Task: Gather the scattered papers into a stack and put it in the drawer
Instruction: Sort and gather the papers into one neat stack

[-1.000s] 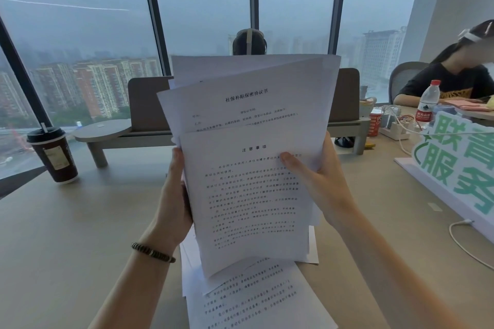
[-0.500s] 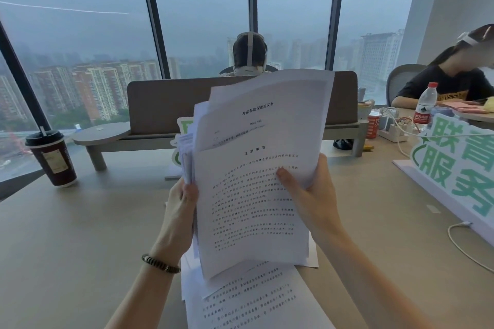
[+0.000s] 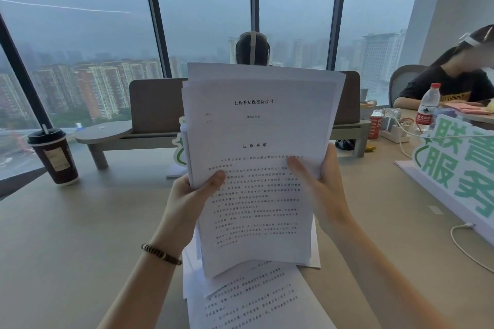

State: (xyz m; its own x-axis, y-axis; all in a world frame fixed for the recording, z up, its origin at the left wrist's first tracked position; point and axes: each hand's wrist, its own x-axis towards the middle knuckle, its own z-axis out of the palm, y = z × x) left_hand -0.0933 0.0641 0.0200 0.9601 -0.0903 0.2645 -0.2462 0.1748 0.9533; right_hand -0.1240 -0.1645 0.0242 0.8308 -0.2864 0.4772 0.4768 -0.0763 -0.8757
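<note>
Gathering partly done, edges uneven.
Your left hand (image 3: pixel 187 203) and right hand (image 3: pixel 324 192) both grip the stack (image 3: pixel 256 168) upright above the table (image 3: pixel 66 243); loose sheets (image 3: pixel 256 302) lie below it, no drawer visible.

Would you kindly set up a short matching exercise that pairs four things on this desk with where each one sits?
Things:
1. coffee cup
2. water bottle
3. held papers
4. white cable

Places:
A. gripped by left hand and right hand
B. far left of the desk
C. right edge, below the green sign
D. far right, beside a seated person

Pairs: 1-B, 2-D, 3-A, 4-C
</note>
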